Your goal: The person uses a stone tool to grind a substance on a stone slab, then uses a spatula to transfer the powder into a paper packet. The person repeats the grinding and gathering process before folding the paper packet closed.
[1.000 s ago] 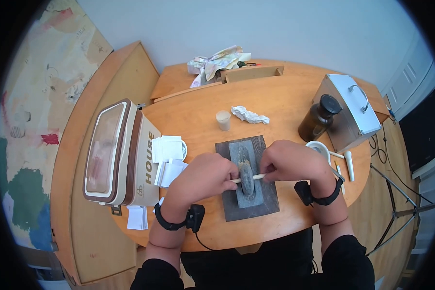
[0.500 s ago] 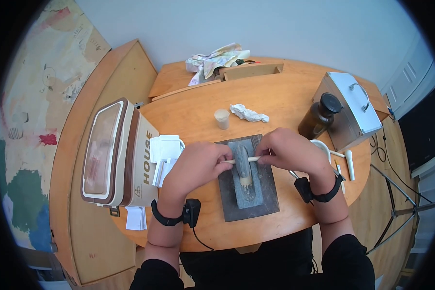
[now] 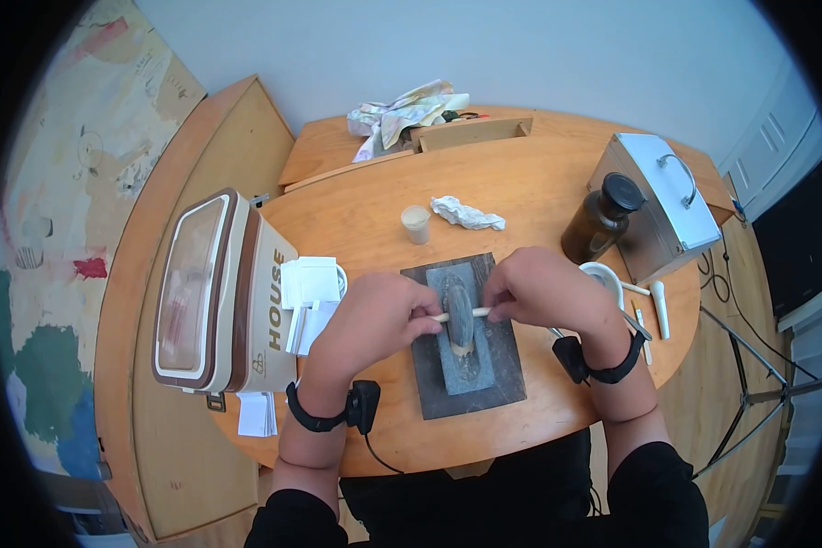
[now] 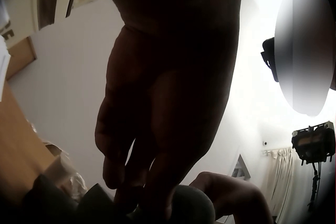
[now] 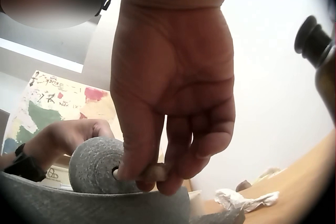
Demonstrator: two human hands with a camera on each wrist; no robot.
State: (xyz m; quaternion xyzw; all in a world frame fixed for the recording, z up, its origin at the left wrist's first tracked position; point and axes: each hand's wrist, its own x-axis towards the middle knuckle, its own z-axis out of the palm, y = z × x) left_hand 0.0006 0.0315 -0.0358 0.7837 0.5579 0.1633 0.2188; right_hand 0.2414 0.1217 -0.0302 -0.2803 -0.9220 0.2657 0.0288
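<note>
A grey stone grinding wheel stands upright in the groove of a stone trough, which lies on a dark board. Pale powder shows in the groove by the wheel's near edge. Through the wheel runs a light wooden axle. My left hand pinches its left end between thumb and fingers. On the opposite side my right hand grips the other end. The right wrist view shows thumb and fingers of the right hand around the handle, close beside the wheel.
Beyond the board are a small cup and crumpled tissue. A brown bottle and metal case stand right, near a white bowl and pestle. Left are paper sheets and a cream box.
Both hands rolled the wheel away along the trough, from near its near half to its far half, then slightly back toward the body. Both kept their grip on the axle.
</note>
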